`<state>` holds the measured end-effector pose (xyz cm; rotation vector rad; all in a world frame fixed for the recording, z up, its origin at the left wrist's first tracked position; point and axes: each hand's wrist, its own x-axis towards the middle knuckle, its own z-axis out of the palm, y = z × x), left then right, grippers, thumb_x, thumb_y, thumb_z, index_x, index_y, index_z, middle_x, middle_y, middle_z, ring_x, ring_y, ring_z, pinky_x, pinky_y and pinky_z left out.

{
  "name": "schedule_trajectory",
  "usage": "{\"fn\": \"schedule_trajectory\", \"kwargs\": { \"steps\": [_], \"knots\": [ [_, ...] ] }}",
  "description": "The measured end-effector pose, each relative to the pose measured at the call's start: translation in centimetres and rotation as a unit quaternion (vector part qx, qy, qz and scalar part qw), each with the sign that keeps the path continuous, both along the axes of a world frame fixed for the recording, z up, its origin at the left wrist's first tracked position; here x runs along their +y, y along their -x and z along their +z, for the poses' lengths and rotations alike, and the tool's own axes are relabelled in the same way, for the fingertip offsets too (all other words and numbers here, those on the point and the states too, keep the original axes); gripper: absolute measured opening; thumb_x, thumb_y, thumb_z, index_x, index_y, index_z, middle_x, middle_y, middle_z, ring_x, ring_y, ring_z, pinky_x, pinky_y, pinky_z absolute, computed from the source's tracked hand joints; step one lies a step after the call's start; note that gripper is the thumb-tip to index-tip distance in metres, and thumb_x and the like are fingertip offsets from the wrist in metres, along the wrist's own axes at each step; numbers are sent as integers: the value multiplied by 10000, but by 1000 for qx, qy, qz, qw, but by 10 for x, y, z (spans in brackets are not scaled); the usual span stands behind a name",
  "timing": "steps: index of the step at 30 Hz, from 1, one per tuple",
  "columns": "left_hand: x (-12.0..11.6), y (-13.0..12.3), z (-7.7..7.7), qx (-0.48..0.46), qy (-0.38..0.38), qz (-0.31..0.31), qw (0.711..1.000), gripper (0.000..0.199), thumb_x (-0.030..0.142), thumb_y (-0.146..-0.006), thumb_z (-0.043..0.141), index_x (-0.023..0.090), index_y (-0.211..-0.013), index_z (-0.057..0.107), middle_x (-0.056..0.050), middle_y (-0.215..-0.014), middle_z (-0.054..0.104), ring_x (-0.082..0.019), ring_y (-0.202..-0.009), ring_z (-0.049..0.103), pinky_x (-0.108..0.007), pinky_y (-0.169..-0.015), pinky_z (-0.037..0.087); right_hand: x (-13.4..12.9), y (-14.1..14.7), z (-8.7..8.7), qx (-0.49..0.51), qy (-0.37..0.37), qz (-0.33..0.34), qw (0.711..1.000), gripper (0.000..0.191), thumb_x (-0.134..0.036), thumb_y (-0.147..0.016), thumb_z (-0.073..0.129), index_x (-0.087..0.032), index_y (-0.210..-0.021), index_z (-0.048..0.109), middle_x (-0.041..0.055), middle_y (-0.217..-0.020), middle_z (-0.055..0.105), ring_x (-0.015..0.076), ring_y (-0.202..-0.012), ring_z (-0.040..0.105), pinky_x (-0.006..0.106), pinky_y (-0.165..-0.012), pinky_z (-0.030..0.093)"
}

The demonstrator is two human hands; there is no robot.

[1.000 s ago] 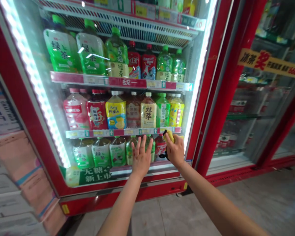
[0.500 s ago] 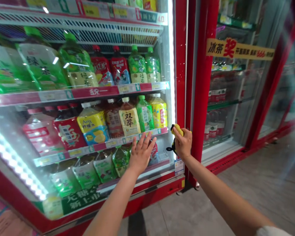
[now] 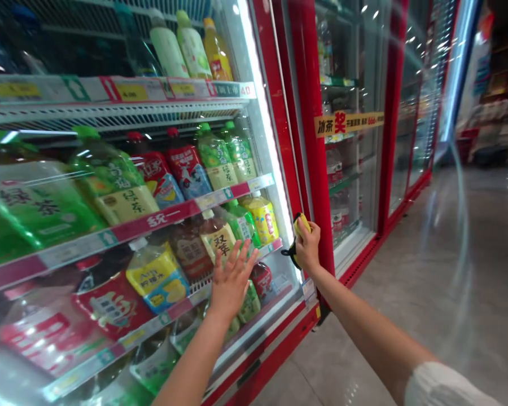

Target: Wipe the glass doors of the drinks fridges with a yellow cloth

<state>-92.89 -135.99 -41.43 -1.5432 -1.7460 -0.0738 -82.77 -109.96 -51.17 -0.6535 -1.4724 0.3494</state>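
My right hand (image 3: 309,245) grips a bunched yellow cloth with black edging and a black loop (image 3: 301,226), at the red right-hand frame (image 3: 288,152) of a lit drinks cooler. My left hand (image 3: 233,276) is spread, palm forward, in front of the cooler's glass; whether it presses on the glass I cannot tell. Behind its fingers are a brown drink bottle with a cream label (image 3: 218,239) and a green-labelled bottle (image 3: 243,225). A yellow-labelled bottle (image 3: 265,217) stands to their right. The fingers of my left hand hide part of the shelf's price rail (image 3: 161,318).
Large green tea bottles (image 3: 46,197) fill the shelf above, with more bottles on the top and bottom shelves. A second red-framed cooler (image 3: 351,169) with a yellow banner (image 3: 349,122) stands to the right. Grey shiny floor (image 3: 406,287) runs alongside.
The view has swung and tilted, showing more of the top shelf and the aisle at right. Both hands keep about the same place by the cooler, the cloth still in my right hand.
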Motion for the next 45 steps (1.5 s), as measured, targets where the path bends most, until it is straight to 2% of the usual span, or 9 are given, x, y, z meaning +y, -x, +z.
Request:
{"fn": "schedule_trajectory", "kwargs": {
  "steps": [3, 9, 13, 18, 26, 33, 39, 41, 45],
  "knots": [
    [-9, 10, 7, -13, 7, -30, 999, 1040, 151, -777, 764, 362, -1630, 209, -7, -1696, 232, -220, -1599, 47, -547, -1308, 22, -13, 1, 16, -29, 56, -32, 998, 666, -118, -775, 487, -296, -1404, 616, 104, -1240, 590, 247, -1077, 542, 418, -915, 491],
    [-7, 24, -1, -33, 22, -50, 998, 969, 120, -805, 694, 339, -1626, 229, -3, -1696, 190, -183, -1595, 68, -522, -1306, 56, -40, -2, 16, -3, 90, -96, 991, 480, -175, -812, 501, -222, -1226, 741, 82, -1030, 612, 186, -792, 562, 297, -711, 494],
    [-7, 27, -2, -26, 21, -51, 998, 989, 129, -809, 678, 331, -1635, 173, 2, -1699, 167, -181, -1595, 60, -514, -1307, 67, -45, -4, 16, 37, 76, -113, 990, 433, -222, -866, 461, -181, -1193, 743, 85, -991, 637, 199, -808, 615, 293, -672, 501],
    [-9, 29, -2, -4, 17, -39, 999, 986, 176, -824, 677, 338, -1638, 145, 2, -1692, 195, -184, -1594, 66, -504, -1312, 53, -56, 1, -1, 35, 23, -83, 996, 394, -271, -913, 470, -206, -1191, 741, 98, -999, 668, 229, -872, 624, 343, -728, 531],
    [-19, 21, 8, 65, 19, -3, 998, 910, 334, -865, 704, 338, -1631, 213, -14, -1683, 269, -187, -1598, 29, -476, -1305, -77, -11, 18, 42, 57, 5, -73, 996, 496, -142, -914, 417, -250, -1322, 676, 117, -1158, 594, 243, -1027, 582, 433, -873, 517],
    [-20, 14, -8, 70, 5, 36, 997, 939, 460, -879, 707, 362, -1635, 160, -29, -1679, 303, -212, -1603, 0, -527, -1293, -117, -4, -4, 14, -14, -111, 0, 994, 384, -186, -959, 496, -303, -1226, 746, 84, -1203, 608, 255, -1048, 593, 444, -910, 522],
    [-14, 9, -5, 89, 17, 55, 994, 957, 483, -875, 723, 324, -1637, 166, -46, -1701, 227, -243, -1605, -48, -571, -1275, -126, -8, 15, 47, 38, -51, -33, 997, 521, -144, -927, 495, -276, -1415, 620, 125, -1230, 538, 285, -1124, 533, 503, -945, 482],
    [-12, 9, -4, 94, 18, 59, 994, 986, 491, -866, 735, 318, -1638, 147, -44, -1704, 213, -241, -1604, -67, -566, -1274, -128, -21, 17, 39, 9, -81, -10, 997, 528, -165, -923, 546, -304, -1430, 605, 121, -1282, 528, 285, -1163, 515, 490, -976, 467],
    [-13, 11, -6, 92, 19, 56, 994, 1031, 483, -842, 770, 316, -1639, 139, -41, -1697, 243, -213, -1604, -82, -526, -1281, -140, -24, -4, 3, -55, -170, 38, 983, 398, -179, -967, 546, -364, -1277, 714, 69, -1228, 573, 237, -1081, 538, 414, -950, 470]
  ]
}}
